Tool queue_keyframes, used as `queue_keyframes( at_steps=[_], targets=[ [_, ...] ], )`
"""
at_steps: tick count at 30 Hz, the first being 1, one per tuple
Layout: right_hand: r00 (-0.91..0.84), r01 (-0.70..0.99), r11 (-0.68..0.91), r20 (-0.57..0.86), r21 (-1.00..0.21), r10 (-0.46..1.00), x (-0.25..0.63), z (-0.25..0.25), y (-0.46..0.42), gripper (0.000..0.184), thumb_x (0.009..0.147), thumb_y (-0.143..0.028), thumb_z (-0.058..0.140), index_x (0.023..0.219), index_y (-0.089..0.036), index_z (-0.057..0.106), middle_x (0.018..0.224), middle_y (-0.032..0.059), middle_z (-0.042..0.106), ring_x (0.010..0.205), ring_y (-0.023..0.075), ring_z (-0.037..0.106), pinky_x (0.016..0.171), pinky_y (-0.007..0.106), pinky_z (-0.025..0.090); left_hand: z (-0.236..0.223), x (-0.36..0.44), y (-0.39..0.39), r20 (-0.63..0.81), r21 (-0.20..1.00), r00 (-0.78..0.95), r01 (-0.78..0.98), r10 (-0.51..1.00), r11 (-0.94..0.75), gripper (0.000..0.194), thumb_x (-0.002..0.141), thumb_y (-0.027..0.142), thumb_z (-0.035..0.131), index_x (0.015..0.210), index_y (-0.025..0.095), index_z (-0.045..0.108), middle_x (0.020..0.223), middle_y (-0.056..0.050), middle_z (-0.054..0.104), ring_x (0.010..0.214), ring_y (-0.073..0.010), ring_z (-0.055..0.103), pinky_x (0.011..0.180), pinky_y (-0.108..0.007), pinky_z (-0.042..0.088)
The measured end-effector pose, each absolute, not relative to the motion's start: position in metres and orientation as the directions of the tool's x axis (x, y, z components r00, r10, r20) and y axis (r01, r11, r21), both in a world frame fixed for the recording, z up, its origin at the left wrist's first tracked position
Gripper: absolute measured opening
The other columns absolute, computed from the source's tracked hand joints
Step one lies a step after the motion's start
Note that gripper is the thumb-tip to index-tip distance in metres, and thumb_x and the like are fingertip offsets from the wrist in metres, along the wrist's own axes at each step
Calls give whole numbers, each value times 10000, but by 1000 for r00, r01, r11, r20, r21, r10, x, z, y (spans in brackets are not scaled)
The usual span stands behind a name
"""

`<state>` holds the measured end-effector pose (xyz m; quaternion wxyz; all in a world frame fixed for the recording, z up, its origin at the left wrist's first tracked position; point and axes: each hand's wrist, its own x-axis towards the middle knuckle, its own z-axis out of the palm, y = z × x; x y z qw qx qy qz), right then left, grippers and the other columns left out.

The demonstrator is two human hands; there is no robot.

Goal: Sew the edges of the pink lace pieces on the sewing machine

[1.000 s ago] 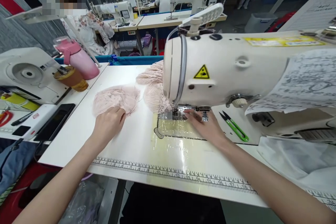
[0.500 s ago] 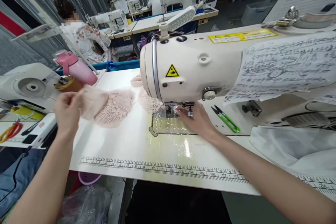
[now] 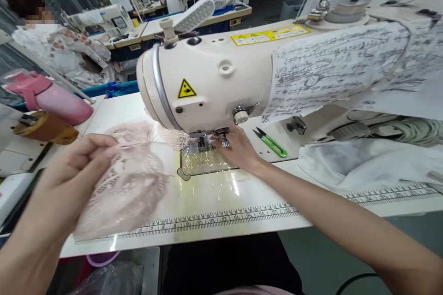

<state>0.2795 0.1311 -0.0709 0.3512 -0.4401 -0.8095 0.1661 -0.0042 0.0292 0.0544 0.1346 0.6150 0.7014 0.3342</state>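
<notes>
One sheer, pale-pink lace piece [image 3: 133,193] spreads below the fingers of the left hand [image 3: 78,173], which pinch its upper edge, left of the cream-white, rounded sewing machine [image 3: 214,78]. Beneath the machine, the fingers of the right hand [image 3: 240,150] are partly hidden; their grip cannot be told.

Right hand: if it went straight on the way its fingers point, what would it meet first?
The right hand would probably meet the presser foot first; depth is unclear, so they may be touching.

Left hand [image 3: 78,173] pinching lace piece [image 3: 134,193]; right hand [image 3: 240,150] under sewing-machine head [image 3: 207,83].
</notes>
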Motion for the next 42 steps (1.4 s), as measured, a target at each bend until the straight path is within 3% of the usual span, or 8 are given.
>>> queue_keyframes(
  at_steps=[2, 4, 9, 15, 18, 21, 33, 42],
  targets=[
    [-352, 599, 568, 452, -564, 820, 280, -72, 132, 134, 853, -112, 520, 797, -167, 628, 935, 70, 654, 910, 221, 585, 876, 403, 460, 44, 22, 45, 17, 740, -106, 670, 994, 58, 360, 833, 560, 548, 948, 219, 566, 806, 12, 637, 658, -141, 588, 524, -255, 463],
    [-338, 601, 577, 479, -553, 811, 280, -73, 133, 142, 848, -100, 519, 781, -168, 623, 930, 68, 653, 897, 220, 577, 861, 396, 459, 29, 39, 62, -114, 639, 42, 768, 993, 41, 346, 873, 539, 483, 939, 217, 592, 786, -4, 659, 675, -169, 608, 540, -275, 485],
    [-342, 590, 595, 499, -545, 796, 281, -73, 135, 178, 887, -128, 489, 820, -182, 645, 909, 55, 656, 856, 208, 569, 813, 373, 469, -12, 68, 65, 263, 88, 311, 935, 913, -344, 334, 973, 355, 362, 995, 172, 640, 967, -80, 716, 844, -234, 669, 649, -352, 551],
    [-453, 531, 765, 641, -364, 620, 282, -71, 127, 317, 869, -63, 427, 873, -242, 688, 873, -1, 693, 827, 166, 592, 796, 312, 474, -48, 96, 43, 334, -203, 677, 731, 655, -652, 400, 958, 266, 459, 1292, 59, 534, 1293, -185, 598, 1204, -296, 574, 936, -420, 544],
    [-537, 558, 816, 683, -154, 496, 281, -72, 123, 296, 873, -85, 436, 875, -232, 693, 862, 7, 694, 846, 173, 597, 855, 332, 463, -55, 90, 53, 299, -194, 670, 740, 679, -644, 451, 973, 277, 418, 1367, 64, 464, 1348, -189, 547, 1256, -304, 529, 990, -443, 511],
    [-574, 615, 784, 634, -82, 517, 278, -74, 123, 321, 885, -68, 425, 976, -235, 683, 924, 22, 702, 901, 180, 610, 910, 356, 445, -59, 80, 66, 293, -156, 655, 752, 697, -640, 479, 979, 288, 394, 1422, 106, 405, 1374, -163, 528, 1283, -294, 501, 1017, -443, 494],
    [-619, 666, 740, 485, -93, 618, 275, -74, 123, 371, 916, -109, 400, 1136, -271, 650, 923, 37, 721, 870, 213, 646, 934, 431, 453, -70, 68, 79, 275, -2, 604, 778, 748, -628, 472, 970, 311, 404, 1408, 140, 438, 1394, -127, 526, 1342, -291, 432, 1105, -488, 414],
    [-606, 670, 731, 475, -128, 639, 275, -74, 123, 360, 909, -114, 419, 1119, -261, 673, 889, 45, 718, 907, 211, 640, 1018, 446, 417, -69, 71, 77, 312, -53, 602, 784, 735, -619, 474, 968, 291, 413, 1400, 101, 443, 1372, -156, 539, 1335, -305, 440, 1077, -480, 445]
  ],
)
